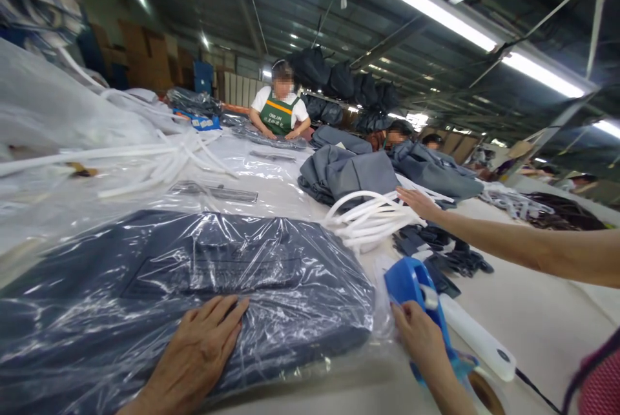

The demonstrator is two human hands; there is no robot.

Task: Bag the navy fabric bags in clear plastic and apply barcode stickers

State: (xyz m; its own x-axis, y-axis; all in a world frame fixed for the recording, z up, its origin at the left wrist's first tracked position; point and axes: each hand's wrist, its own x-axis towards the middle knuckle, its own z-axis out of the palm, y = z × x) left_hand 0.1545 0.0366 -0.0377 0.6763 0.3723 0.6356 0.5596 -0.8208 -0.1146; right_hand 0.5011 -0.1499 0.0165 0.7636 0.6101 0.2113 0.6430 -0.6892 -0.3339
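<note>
My left hand (203, 344) lies flat, fingers stretched out, on a folded dark grey fabric item in a clear plastic bag (290, 260). Beside the bag's right end, my right hand (421, 334) is closed, with its fingertips pressed together. What those fingertips hold is too small to make out. Just behind my right hand stands a blue tape dispenser (409, 279), partly hidden by my wrist. A long white device with a black cord (484, 337) rests to the right of the dispenser.
A co-worker's hand (419, 202) reaches from the right onto white strips (368, 218). Grey fabric pieces (349, 173) are piled behind. Dark straps (450, 253) lie nearby. More clear plastic and white strips (169, 160) spread left. Across the table stands a person in a green apron (278, 115).
</note>
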